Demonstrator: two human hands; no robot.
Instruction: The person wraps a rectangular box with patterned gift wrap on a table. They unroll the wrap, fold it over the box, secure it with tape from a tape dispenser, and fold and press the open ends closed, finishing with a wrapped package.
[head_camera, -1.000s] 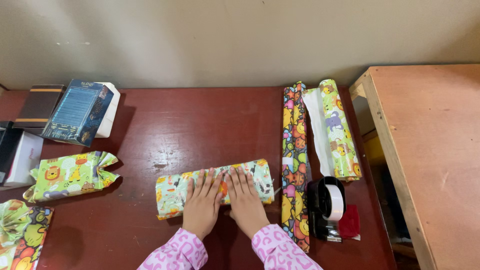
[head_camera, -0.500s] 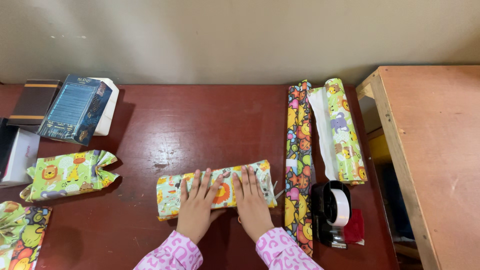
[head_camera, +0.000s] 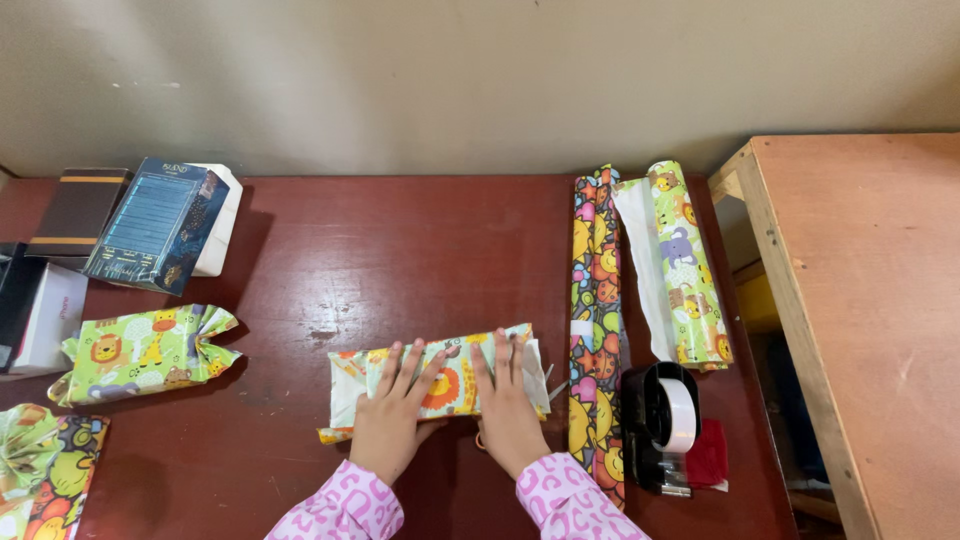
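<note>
Change: vs. the earlier views, both hands sit further apart on the parcel; the right hand has slid toward its right end, where a white paper flap now shows loose. Parcel itself barely shifted on the table.
Meaning: judged from this, the body wrap looks settled and work is moving to the right end, not yet closed.
Left hand (head_camera: 392, 420): flat, fingers spread, palm down on the parcel's left-centre; pressing, not gripping.
Right hand (head_camera: 510, 415): flat, fingers together-ish, pressing the parcel's right part just beside the loose flap; nothing clasped.
Half-wrapped parcel (head_camera: 445, 378): oblong box in green animal-print paper w/ an orange lion motif; lies lengthwise near the table's front edge, centre. Left end shows folded paper w/ white underside; right end open, creased.
Table (head_camera: 400, 250): dark red wood, scuffed.
Wrapping-paper rolls: dark sun-print roll (head_camera: 594, 330) just right of the parcel, running front to back; green animal-print roll (head_camera: 690, 265) beside it toward the right edge, partly unrolled.
Tape dispenser (head_camera: 662, 425): black, white tape, front right corner, w/ a red item touching its right side.
Finished gift (head_camera: 145, 350): green, candy-style twisted ends, left edge.
Boxes (head_camera: 160, 225): stacked at back left corner.
Sleeves: pink patterned, both wrists.
</note>
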